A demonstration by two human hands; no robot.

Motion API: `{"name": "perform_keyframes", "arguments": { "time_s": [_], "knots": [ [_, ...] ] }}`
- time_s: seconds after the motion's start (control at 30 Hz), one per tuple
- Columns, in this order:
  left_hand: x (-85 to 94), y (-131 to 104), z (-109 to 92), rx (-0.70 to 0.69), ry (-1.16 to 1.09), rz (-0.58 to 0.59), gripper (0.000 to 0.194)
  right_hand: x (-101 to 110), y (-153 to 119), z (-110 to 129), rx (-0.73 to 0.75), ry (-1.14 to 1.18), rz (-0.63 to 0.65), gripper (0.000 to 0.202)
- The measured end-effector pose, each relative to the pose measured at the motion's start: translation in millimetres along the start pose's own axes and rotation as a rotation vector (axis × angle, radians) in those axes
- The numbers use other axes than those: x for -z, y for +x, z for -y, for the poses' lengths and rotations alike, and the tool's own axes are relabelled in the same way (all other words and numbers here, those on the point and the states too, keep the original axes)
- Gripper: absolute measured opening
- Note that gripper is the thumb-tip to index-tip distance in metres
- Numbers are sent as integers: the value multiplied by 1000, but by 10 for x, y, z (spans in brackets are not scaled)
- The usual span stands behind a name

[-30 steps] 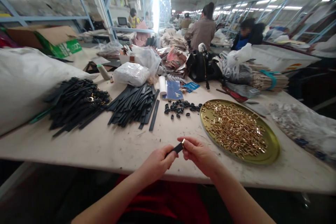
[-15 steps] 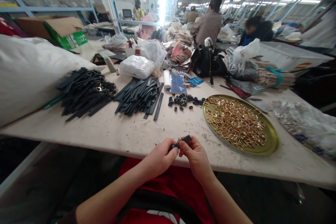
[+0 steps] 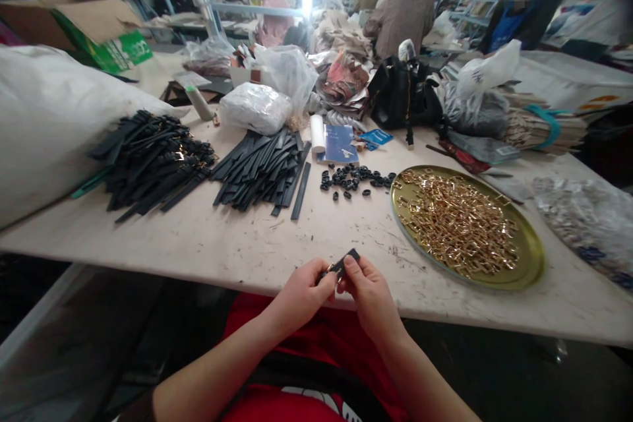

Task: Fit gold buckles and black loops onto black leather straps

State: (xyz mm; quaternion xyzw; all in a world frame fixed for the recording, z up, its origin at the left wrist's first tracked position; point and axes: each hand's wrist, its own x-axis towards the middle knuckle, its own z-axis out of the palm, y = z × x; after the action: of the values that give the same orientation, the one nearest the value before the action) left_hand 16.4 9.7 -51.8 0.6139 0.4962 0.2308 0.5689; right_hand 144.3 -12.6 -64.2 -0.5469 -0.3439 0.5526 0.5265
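Observation:
At the table's front edge both hands meet on one black strap [image 3: 348, 260] with a small gold buckle on it. My left hand [image 3: 307, 287] pinches its left end. My right hand [image 3: 370, 290] is closed on the other end, thumb on top; the fingers partly cover the buckle. Beyond the hands lie a pile of flat black straps [image 3: 262, 171] and a scatter of small black loops [image 3: 352, 177]. To the right, a round golden tray [image 3: 531, 257] holds many gold buckles [image 3: 459, 224]. Further left is a heap of black straps with gold buckles [image 3: 153, 161].
A big white sack [image 3: 59, 125] bulges over the table's left side. A wrapped white package [image 3: 254, 107], a blue booklet [image 3: 339, 144] and a black handbag [image 3: 403, 92] stand behind the piles. Clear plastic bags [image 3: 588, 217] lie at right. Other people are in the background.
My right thumb has moved onto the top of the strap, and the strap is tilted a little more. The view has shifted down slightly. A person at the back right appears larger and more upright.

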Motion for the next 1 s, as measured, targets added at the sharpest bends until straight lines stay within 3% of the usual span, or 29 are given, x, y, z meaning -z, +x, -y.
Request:
{"name": "perform_keyframes", "arguments": {
  "time_s": [0.1, 0.2, 0.3, 0.37, 0.53, 0.67, 0.73, 0.8, 0.83, 0.9, 0.93, 1.0],
  "knots": [
    [-9, 41, -7, 33, 9, -21, 20, 7, 32, -24, 94, -200, -47, 31],
    [-6, 78, -34, 52, 44, -30, 21, 47, 41, -56, 350, -472, -127, 24],
    [2, 90, -71, 42, 111, -60, 20, 108, 55, -77, 547, -578, -83, 11],
    [21, 84, -105, 36, 150, -41, 20, 145, 77, -70, 466, -533, -30, 9],
    [128, 137, -187, 55, 188, 99, 29, 161, 168, -22, 19, -220, 82, 25],
    [205, 321, -184, 102, 141, 70, 27, 162, 314, 27, 26, -155, 195, 31],
    [229, 417, -179, 88, 65, 56, 22, 227, 490, 101, 58, -218, 310, 39],
    [245, 493, -182, 62, 49, 70, 22, 354, 779, 219, 117, -353, 318, 47],
    [251, 523, -183, 53, 65, 79, 19, 435, 961, 287, 168, -454, 250, 47],
    [257, 568, -182, 53, 93, 80, 21, 602, 1358, 418, 338, -744, -18, 30],
    [260, 585, -178, 57, 94, 74, 23, 674, 1547, 469, 397, -902, -92, 21],
    [268, 605, -169, 63, 85, 54, 23, 769, 1843, 528, 414, -988, -108, 7]
  ]
}}
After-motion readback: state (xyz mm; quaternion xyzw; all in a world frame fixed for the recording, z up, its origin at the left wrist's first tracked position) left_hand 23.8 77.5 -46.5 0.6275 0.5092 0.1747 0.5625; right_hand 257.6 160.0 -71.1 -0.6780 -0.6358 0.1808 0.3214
